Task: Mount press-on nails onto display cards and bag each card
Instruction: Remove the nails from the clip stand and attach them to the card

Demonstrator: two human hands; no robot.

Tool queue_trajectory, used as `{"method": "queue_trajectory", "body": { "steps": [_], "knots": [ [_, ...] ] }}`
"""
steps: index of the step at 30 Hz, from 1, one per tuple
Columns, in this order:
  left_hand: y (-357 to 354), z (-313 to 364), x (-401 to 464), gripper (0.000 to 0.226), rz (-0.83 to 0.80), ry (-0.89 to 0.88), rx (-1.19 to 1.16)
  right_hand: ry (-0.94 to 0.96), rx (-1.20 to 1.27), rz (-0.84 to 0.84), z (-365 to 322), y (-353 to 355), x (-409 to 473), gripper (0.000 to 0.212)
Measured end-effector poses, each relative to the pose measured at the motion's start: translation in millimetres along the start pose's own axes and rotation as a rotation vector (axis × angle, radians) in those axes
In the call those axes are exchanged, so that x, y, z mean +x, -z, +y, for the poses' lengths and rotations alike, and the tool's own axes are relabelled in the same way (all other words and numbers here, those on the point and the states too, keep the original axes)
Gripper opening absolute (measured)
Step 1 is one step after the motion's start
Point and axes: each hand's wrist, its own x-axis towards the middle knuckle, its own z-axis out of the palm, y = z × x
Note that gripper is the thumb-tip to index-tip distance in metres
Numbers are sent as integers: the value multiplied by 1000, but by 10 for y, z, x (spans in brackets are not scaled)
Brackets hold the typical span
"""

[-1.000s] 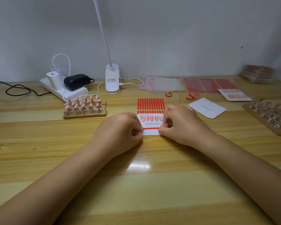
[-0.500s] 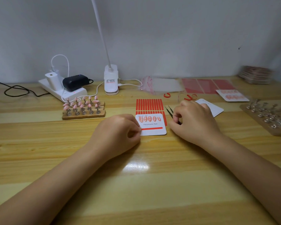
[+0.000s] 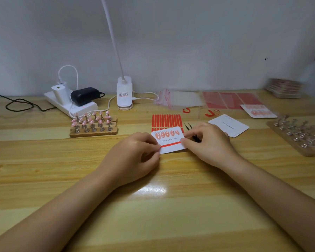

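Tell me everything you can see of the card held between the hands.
The card is white with rounded corners, looks like stiff paper, printed "Handmade Nail". Five pink nails sit in a row along its top; a red strip runs below the text. It is slightly tilted, overlapping the red sheet behind it. The left hand pinches its left edge, the right hand its right.

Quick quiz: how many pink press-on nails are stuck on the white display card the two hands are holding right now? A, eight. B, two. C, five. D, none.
C: the white display card, pinched at its edges by the left hand and the right hand, carries one row of five pink press-on nails above its printed text.
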Motion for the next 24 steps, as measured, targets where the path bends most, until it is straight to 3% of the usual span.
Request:
{"method": "queue_trajectory", "body": {
  "steps": [2,5,7,9,12,15,19,24],
  "knots": [
    [-11,0,1,33,6,-8,-8,-30,133,45,-30,18,-6,7],
    [-33,-5,-1,31,18,-25,-27,-74,446,11,-80,47,-18,16],
    [-33,11,25,18,77,-3,-116,-70,586,20,-101,47,-20,19],
    [-5,24,80,7,223,105,-270,-72,736,65,-123,39,-24,22],
    [51,73,147,41,356,432,-704,-60,904,94,-167,13,-35,24],
    [33,124,166,62,248,551,-964,2,974,84,-235,-48,-78,24],
    [5,163,164,37,226,469,-990,97,913,117,-287,-120,-126,25],
    [-15,163,160,35,187,438,-1085,66,939,108,-289,-166,-134,27]
  ]
}}
